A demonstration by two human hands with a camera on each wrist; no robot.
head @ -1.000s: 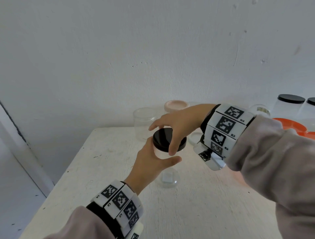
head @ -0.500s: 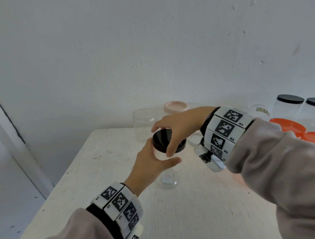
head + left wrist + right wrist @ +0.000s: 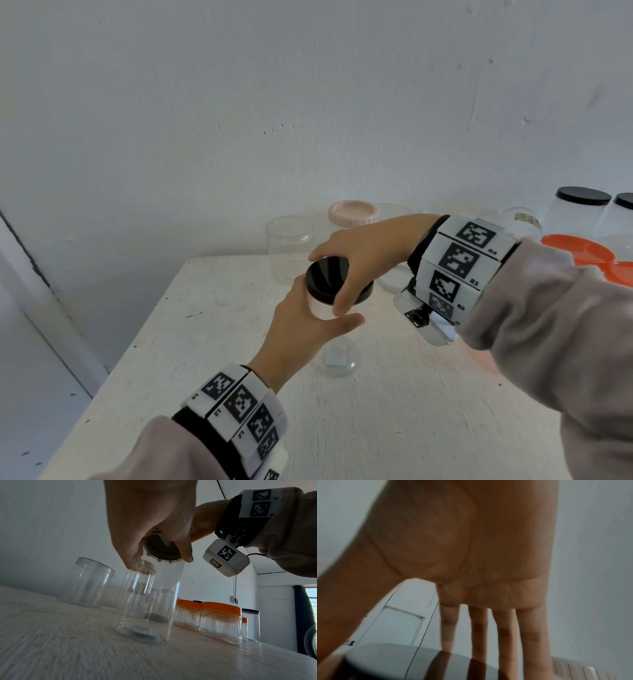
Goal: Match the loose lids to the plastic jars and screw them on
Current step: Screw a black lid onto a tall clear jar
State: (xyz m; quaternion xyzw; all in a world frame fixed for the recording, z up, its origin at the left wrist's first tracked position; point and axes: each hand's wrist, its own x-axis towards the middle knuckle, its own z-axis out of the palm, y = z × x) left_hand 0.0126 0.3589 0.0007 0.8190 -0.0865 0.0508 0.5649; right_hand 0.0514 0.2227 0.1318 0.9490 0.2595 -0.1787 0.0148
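Head view: black lid going onto a clear jar

Near the middle of the white surface (image 3: pixel 212 359) stands a clear plastic jar (image 3: pixel 320 308). The left hand (image 3: pixel 301 329) wraps its upper wall; the right hand (image 3: pixel 356 260) grasps the black lid (image 3: pixel 329 279) by its rim from above. Thin and light, the jar would likely flex if squeezed hard and slip if held loosely, so a grip high near the stiffer neck suits twisting.

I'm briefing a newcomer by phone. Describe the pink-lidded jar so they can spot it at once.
Start at the white table and look to its far edge against the wall. Behind the right hand, beside an open clear jar without a lid, stands the pink-lidded jar. Its pale pink lid is the only one; other lids in view are black or orange.
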